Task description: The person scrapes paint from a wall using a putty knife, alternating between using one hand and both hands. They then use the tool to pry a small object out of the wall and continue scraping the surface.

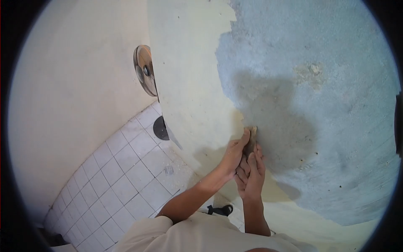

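A scraper (250,145) with a flat, brownish-grey blade is held up against the wall, at the border between the pale yellow paint (201,84) and the bare bluish-grey patch (277,38). Fingers of my left hand (236,154) press along its upper left side, the thumb near the tip. Below and to the right, my right hand (253,174) is closed round its lower part. Its handle is mostly hidden by my fingers. My shadow darkens the patch around the blade.
A fan (144,70) stands past the wall's left edge, above its round black base (160,128). White floor tiles (113,185) lie at lower left, with pale flakes (178,166) by the wall. A black sandal (221,210) shows below my arms. The patch has a rough spot (310,74) and small holes.
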Tool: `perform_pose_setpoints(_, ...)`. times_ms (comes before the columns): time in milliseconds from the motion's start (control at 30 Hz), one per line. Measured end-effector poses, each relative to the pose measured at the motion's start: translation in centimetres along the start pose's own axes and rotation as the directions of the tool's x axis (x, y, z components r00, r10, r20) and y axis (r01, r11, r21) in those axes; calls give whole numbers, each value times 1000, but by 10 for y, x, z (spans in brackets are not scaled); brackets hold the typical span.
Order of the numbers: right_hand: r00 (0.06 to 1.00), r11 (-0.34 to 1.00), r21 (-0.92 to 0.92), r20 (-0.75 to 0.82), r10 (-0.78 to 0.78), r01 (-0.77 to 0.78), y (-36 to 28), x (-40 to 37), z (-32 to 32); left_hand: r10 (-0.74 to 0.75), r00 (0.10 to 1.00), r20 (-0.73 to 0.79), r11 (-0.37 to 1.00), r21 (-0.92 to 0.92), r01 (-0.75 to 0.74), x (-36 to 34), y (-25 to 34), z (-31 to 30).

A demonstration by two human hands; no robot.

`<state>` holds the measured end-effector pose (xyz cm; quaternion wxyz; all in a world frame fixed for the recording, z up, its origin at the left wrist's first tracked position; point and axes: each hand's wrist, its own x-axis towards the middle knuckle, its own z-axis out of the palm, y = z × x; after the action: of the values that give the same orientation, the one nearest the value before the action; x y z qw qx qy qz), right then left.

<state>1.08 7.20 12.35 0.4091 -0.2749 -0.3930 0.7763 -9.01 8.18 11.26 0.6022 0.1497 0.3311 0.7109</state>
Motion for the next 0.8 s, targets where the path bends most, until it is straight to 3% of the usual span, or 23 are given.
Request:
perform_pose_setpoints(200, 998, 997, 56, -17, 56, -55, -1, 13, 26, -25, 999, 25, 1000, -7, 25, 2, 30, -8)
perform_pose_setpoints(333, 1000, 998, 68, 4, 3, -3, 2, 11, 21, -12, 997, 72, 999, 31, 9, 5, 15, -11)
perform_pose_setpoints(433, 998, 994, 90, -38, 58, -54, -2, 19, 37, 22, 999, 44, 997, 75, -25, 5, 51, -11)
perform_pose_setpoints(467, 997, 993, 97, -37, 73, -69, -3, 19, 40, 111, 993, 39, 994, 16, -112, 10, 48, -12)
perform_pose_setpoints(567, 999, 988, 147, -11, 49, -47, 6, 12, 31, -2, 1000, 17, 996, 88, 0, 6, 35, -14)
perform_pose_setpoints(767, 998, 991, 117, -5, 66, -65, -1, 29, 64, 40, 998, 49, 994, 98, -44, 7, 74, -20)
perform_pose_setpoints(800, 997, 991, 116, 18, 70, -72, -3, 34, 73, 102, 994, 44, 994, 42, -104, 14, 68, -24)
